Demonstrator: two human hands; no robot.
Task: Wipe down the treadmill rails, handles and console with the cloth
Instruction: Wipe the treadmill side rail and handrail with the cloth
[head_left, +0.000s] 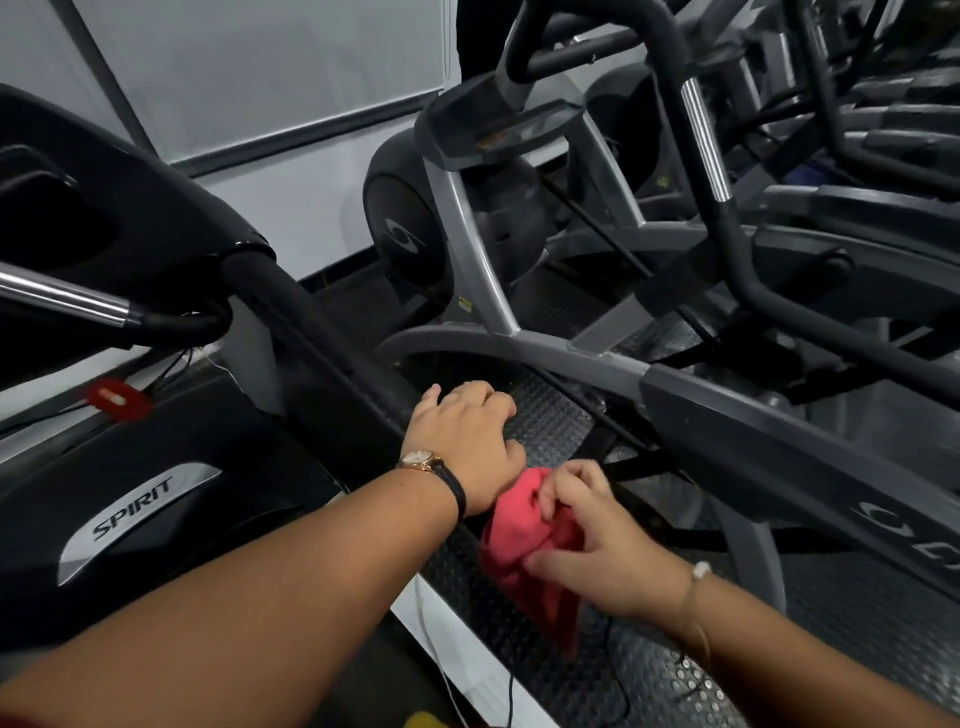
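The black padded treadmill rail (311, 322) slopes down from the console (93, 208) at upper left toward the middle. My left hand (467, 436), with a watch on the wrist, grips the rail's lower end, fingers curled over it. Just below and right of it, my right hand (597, 540) pinches a bunched red cloth (524, 535) that hangs down beside the rail's end. A chrome handle bar (62, 296) juts from under the console at left. The treadmill's motor cover reads SPIRIT (132, 506).
An elliptical machine (519, 218) with grey frame and black arms stands close on the right, on a studded rubber floor mat (550, 415). More machines line up behind it. A red safety key tag (119, 397) hangs at left. White wall behind.
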